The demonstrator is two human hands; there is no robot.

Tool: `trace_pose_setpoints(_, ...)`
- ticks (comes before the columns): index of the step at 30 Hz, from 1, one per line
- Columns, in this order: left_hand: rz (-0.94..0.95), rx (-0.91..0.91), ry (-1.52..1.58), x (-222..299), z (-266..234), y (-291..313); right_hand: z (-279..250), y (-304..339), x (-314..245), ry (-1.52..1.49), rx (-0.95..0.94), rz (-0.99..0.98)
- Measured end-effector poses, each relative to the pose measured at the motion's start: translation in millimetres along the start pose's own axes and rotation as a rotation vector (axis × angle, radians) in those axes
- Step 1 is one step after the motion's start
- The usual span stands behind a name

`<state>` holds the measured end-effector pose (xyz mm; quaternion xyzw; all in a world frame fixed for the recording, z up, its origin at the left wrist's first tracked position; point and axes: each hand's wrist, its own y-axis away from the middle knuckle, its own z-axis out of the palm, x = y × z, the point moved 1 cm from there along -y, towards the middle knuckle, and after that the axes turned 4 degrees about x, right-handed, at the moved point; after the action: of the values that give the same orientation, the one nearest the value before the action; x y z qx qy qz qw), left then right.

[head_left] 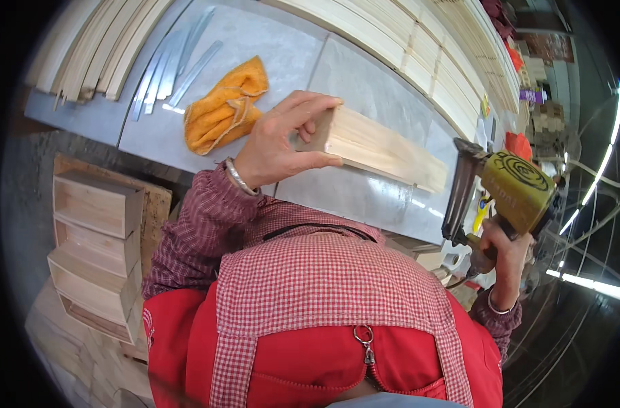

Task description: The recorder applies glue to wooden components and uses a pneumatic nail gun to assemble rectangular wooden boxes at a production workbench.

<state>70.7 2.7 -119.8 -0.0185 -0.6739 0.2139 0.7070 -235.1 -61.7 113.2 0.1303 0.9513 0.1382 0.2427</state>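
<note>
Over the grey worktable (pixel 303 61), my left hand (pixel 276 139) grips one end of a pale wooden piece (pixel 388 146), thumb and fingers wrapped round its end edges. The piece looks like joined boards, and its far end points right. My right hand (pixel 504 248) is closed around the handle of a yellow-green nail gun (pixel 517 183). The gun's dark magazine and nose stand just right of the wood, apart from it. An orange cloth (pixel 225 105) lies crumpled beside my left hand.
Long stacked wooden strips (pixel 385 34) line the table's far side, with another strip bundle (pixel 102 41) at far left. Thin metal strips (pixel 164 75) lie near the cloth. Below left stands a stack of wooden boxes (pixel 96 241). Red bags (pixel 519 146) sit at the right.
</note>
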Motion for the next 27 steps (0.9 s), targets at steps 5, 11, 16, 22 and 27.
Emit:
trace_pose_setpoints(5, 0.003, -0.027, -0.101, -7, -1, -2, -11, -24, 70, -0.199, 0.261, -0.082)
trace_pose_setpoints(11, -0.087, -0.071, -0.12, -3, -6, 1, -15, -51, 179, -0.074, 0.333, 0.15)
trace_pose_setpoints(16, -0.116, -0.058, -0.15, -1, -5, 0, 5, -78, 246, 0.253, 0.478, -0.07)
trace_pose_setpoints(22, -0.143, -0.057, -0.162, 2, -7, 2, 30, -106, 283, 0.502, 0.492, 0.083)
trace_pose_setpoints(27, -0.167, -0.059, -0.17, 0, -9, 1, 50, -122, 282, 0.487, 0.528, 0.09)
